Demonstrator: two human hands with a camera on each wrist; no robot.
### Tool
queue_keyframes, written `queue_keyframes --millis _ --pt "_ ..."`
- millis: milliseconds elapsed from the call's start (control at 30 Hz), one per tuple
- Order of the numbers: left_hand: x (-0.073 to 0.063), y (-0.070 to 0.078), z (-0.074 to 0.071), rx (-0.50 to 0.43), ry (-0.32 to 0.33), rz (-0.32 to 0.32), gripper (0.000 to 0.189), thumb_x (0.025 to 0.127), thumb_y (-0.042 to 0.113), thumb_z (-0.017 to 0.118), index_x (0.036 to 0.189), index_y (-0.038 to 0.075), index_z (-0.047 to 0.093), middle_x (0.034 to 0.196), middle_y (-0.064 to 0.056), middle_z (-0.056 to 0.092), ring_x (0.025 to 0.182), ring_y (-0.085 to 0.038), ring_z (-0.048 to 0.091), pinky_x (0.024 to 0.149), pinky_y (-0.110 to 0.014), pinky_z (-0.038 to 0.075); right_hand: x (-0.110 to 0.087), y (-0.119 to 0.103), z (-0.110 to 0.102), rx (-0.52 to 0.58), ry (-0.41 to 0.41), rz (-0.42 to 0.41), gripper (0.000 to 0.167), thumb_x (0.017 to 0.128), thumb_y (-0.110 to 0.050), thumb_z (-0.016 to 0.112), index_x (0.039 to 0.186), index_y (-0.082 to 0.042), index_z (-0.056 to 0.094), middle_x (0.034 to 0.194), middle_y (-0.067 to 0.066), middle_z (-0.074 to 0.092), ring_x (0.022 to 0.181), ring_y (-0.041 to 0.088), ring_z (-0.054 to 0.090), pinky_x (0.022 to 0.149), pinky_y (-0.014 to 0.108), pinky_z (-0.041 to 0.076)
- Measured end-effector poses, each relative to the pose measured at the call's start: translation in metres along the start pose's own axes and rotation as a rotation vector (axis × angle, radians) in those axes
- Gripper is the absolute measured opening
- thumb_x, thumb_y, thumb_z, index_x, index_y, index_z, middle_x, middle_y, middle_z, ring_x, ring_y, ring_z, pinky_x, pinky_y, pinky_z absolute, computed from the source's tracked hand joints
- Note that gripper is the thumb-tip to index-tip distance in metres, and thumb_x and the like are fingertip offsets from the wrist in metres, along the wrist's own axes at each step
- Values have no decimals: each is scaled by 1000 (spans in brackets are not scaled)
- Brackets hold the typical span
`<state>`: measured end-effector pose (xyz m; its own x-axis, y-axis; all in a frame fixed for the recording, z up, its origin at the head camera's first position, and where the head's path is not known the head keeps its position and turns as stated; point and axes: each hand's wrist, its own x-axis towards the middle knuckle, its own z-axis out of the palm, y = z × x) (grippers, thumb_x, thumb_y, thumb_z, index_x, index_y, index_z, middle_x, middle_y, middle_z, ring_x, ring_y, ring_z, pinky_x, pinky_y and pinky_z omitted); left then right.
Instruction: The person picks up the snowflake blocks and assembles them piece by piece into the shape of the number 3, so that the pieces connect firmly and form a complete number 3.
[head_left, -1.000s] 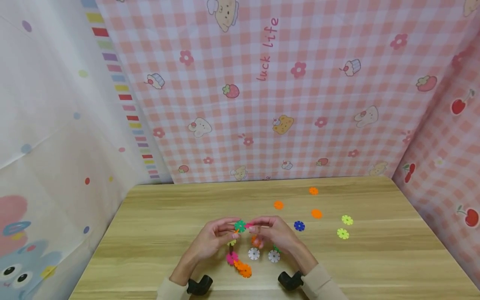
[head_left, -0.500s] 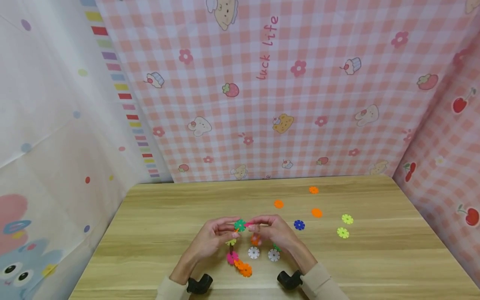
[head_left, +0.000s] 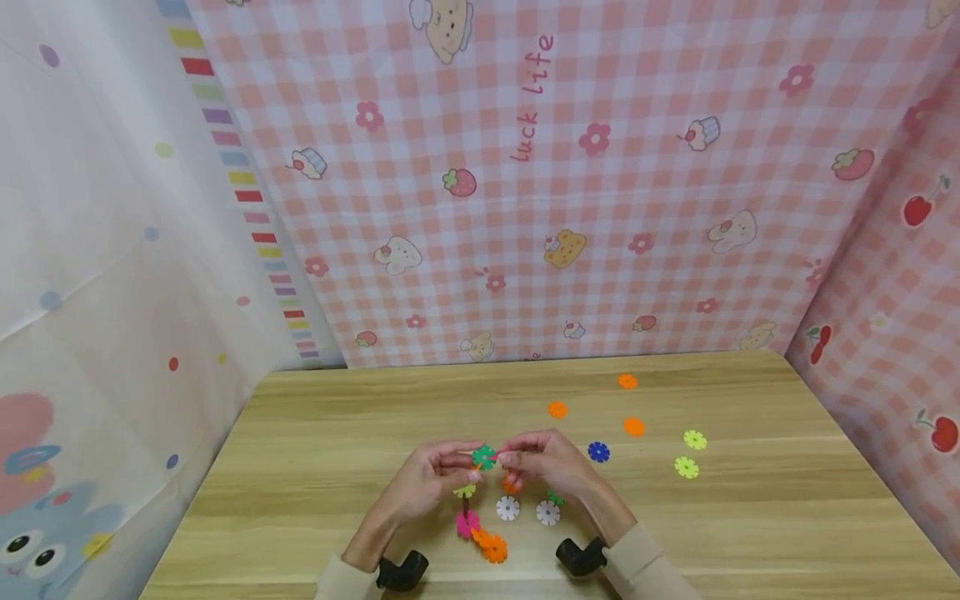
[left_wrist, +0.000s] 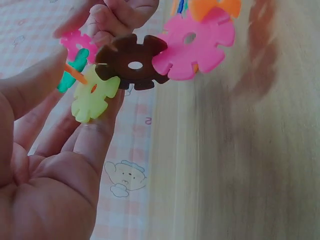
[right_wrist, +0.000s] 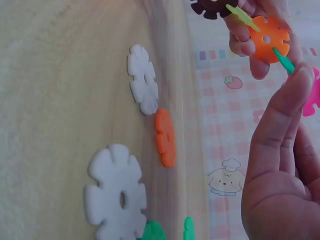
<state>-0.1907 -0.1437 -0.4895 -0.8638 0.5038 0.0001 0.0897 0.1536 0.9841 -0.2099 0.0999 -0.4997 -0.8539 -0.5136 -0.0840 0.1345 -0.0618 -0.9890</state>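
Observation:
My left hand (head_left: 427,482) pinches a chain of interlocking plastic snowflake discs near its upper end, at an orange disc (right_wrist: 275,37). A green disc (head_left: 484,457) slots into that orange one and stands between both hands. My right hand (head_left: 553,465) pinches a pink disc (right_wrist: 311,95) at the green disc's edge. Below the left fingers the chain runs on through a yellow disc (left_wrist: 92,102), a brown disc (left_wrist: 120,55) and a second pink disc (left_wrist: 210,50). Orange discs (head_left: 495,549) form its lower end, nearest the body.
Two white discs (head_left: 507,508), an orange disc (right_wrist: 166,137) and green pieces (right_wrist: 188,230) lie on the wooden table (head_left: 337,400) by the right hand. Farther right are a blue disc (head_left: 598,452), two yellow discs (head_left: 686,467) and several orange discs (head_left: 633,427). Patterned cloth (head_left: 570,192) hangs behind.
The left hand and the chain have shifted slightly toward the body and to the right. The right hand stays nearly in place, still pinching the pink disc at the green one.

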Motion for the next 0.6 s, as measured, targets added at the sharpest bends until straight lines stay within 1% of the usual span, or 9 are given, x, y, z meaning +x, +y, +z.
queue_keyframes --millis 133,200,267,300,367,433,467,533,600 --pt "2 -2 2 -17 14 -15 46 93 10 68 137 4 56 122 -20 67 112 -40 64 89 -28 55 0 1 -4 47 -14 21 38 92 -14 71 117 13 62 93 14 72 71 13 64 67 26 57" --pt "3 -3 1 -20 18 -26 46 94 12 68 138 5 55 122 -20 67 112 -39 64 89 -28 55 1 2 -5 28 -5 33 41 92 -18 71 119 12 62 96 16 71 72 13 63 67 25 56" --pt "3 -5 1 -4 25 -38 46 94 15 68 138 7 56 121 -19 67 111 -36 65 89 -29 55 0 1 -7 -22 26 51 45 93 -23 70 122 10 60 100 19 69 72 13 61 65 24 55" --pt "4 -6 0 0 32 -45 45 94 16 68 137 8 56 120 -18 67 110 -35 65 88 -29 56 -1 1 -8 -52 42 58 46 94 -25 69 124 9 60 101 21 68 71 13 60 63 24 54" --pt "4 -8 -3 20 51 -59 43 94 17 69 135 10 57 118 -18 68 107 -32 66 87 -29 56 -2 1 -10 -117 77 67 41 96 -23 67 125 6 61 98 21 67 67 13 57 59 23 52" --pt "4 -9 -6 33 71 -78 42 94 18 69 133 11 58 117 -19 67 105 -30 67 86 -29 56 -2 2 -12 -209 92 56 31 97 -13 63 123 4 63 93 18 64 63 14 55 55 24 50" --pt "4 -9 -7 36 78 -86 41 94 18 69 133 11 58 117 -19 67 104 -29 66 85 -29 56 -2 3 -12 -256 92 49 27 96 -6 60 121 4 64 90 18 63 62 15 53 53 24 49" --pt "3 -9 -9 33 84 -97 41 94 17 69 132 10 57 118 -21 66 104 -30 66 85 -29 55 -1 5 -13 -373 82 33 28 90 5 59 117 1 67 87 14 61 62 15 53 52 24 47" --pt "4 -9 -10 24 75 -103 42 94 16 68 133 8 55 119 -22 66 106 -32 65 87 -29 55 0 8 -13 -475 69 27 31 85 9 62 114 -1 69 88 10 62 66 16 54 54 24 47"
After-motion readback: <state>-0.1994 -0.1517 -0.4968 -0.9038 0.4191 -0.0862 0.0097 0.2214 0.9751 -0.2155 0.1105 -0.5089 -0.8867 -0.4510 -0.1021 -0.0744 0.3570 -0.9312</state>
